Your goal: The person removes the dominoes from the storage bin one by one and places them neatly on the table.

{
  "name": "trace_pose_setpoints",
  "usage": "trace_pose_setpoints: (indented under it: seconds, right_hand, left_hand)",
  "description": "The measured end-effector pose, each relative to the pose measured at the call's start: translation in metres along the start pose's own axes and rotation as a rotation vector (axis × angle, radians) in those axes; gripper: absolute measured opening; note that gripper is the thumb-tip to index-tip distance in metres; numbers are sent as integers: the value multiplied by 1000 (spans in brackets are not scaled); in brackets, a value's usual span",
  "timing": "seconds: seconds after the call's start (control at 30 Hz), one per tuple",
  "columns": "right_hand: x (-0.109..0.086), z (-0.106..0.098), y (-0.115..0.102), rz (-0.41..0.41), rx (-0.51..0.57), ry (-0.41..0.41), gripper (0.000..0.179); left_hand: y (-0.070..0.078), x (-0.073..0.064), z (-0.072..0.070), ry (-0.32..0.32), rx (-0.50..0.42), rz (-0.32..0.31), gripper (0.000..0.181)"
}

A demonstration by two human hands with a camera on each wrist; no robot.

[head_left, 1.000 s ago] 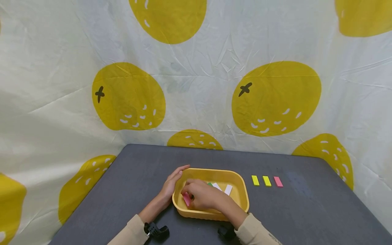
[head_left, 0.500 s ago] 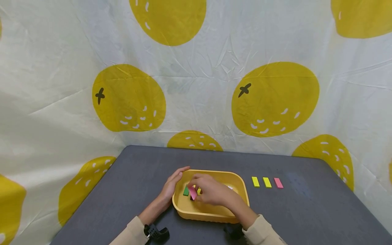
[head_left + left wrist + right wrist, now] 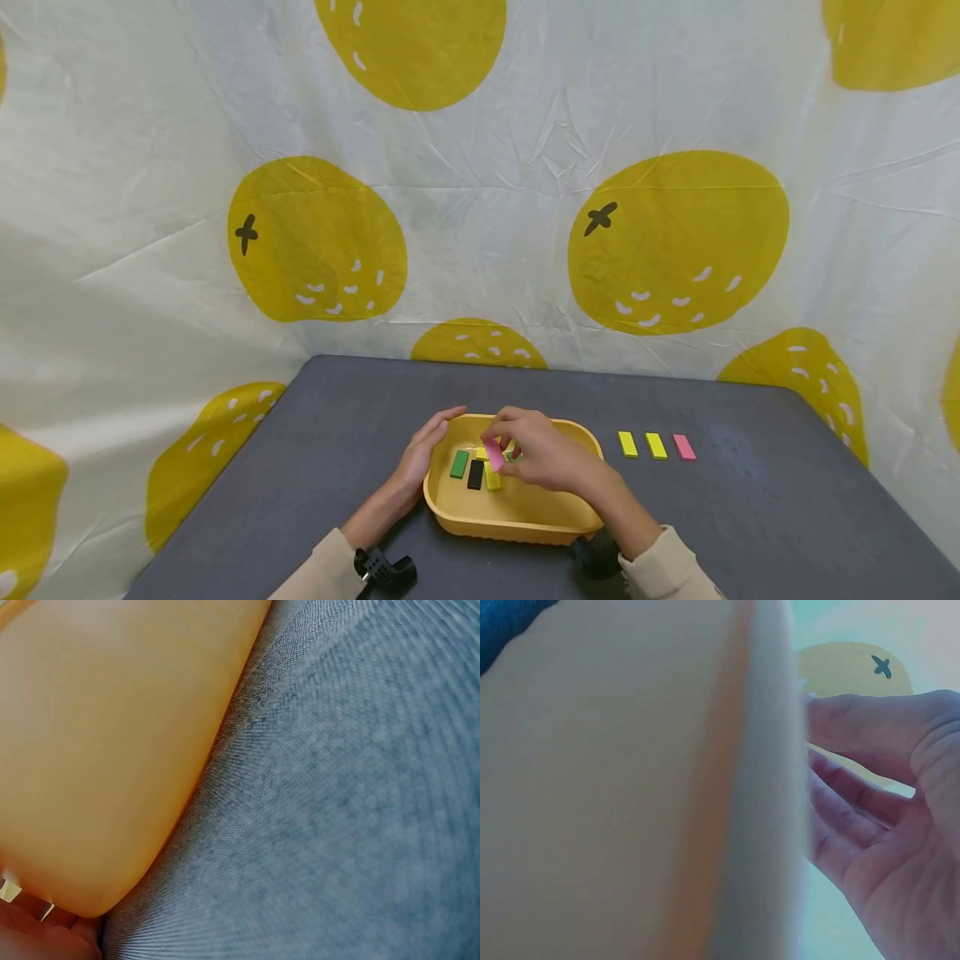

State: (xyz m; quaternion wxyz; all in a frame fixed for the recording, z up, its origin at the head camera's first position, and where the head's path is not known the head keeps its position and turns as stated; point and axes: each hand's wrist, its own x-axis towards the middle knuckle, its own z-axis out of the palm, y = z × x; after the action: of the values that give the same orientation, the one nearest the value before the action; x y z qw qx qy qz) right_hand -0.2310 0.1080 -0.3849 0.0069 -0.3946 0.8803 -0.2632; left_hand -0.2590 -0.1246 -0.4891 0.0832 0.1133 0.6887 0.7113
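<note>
One slip of my pinch could drop the pink block (image 3: 492, 454): I seem to have it only by its ends, tilted, so a slight roll of the thumb might flip it down onto the pieces beneath my right hand (image 3: 538, 450). Those lie close by, to the left of and below my fingertips: a green block (image 3: 459, 464), a black block (image 3: 476, 474) and a yellow block (image 3: 492, 477), near enough that dipping my knuckles could push them about. My forearm crosses the near right corner of the tray (image 3: 517, 532), and the black wrist device (image 3: 596, 557) sits close to that wall, so a low or hasty sweep might knock the tray. If it swung well to my right, it could also disturb the two yellow strips (image 3: 642, 445) and the pink strip (image 3: 684, 447) on the worktop (image 3: 750, 517). As for grip, my right hand has its fingers bent and thumb brought in, pinching the pink block above the tray floor; the other fingers are partly hidden. My left hand (image 3: 420, 458) is spread fairly straight along the tray's left side, touching it and gripping no block that I can see.
</note>
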Motion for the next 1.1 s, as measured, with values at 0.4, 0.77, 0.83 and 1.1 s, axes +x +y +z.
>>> trace_pose_setpoints:
  seconds: [0.4, 0.77, 0.83, 1.1]
  right_hand:
    - [-20, -21, 9, 55, -37, 41, 34]
    - [-37, -35, 23, 67, -64, 110, 36]
    - [-41, -36, 26, 89, -61, 123, 36]
    - [-55, -46, 40, 119, -64, 161, 38]
  left_hand:
    - [0, 0, 2, 4, 11, 3, 51]
    - [0, -1, 0, 17, 18, 13, 48]
    - [0, -1, 0, 12, 17, 12, 48]
    - [-1, 1, 1, 5, 24, 8, 50]
